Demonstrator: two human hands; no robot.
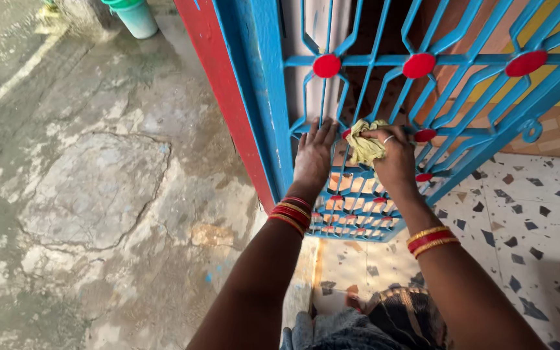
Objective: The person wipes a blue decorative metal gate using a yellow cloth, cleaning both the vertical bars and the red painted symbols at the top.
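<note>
Right hand (396, 159) presses yellow cloth (364, 146) on blue gate (371, 61); left hand (314, 155) braces.

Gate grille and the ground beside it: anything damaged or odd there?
The blue gate grille looks intact where the right hand presses a yellow cloth. The concrete ground at left is cracked, patchy and worn.

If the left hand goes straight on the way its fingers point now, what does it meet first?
The left hand lies flat on the blue gate, fingers pointing up. Sliding on, it probably meets the horizontal bar with the red disc first.
</note>
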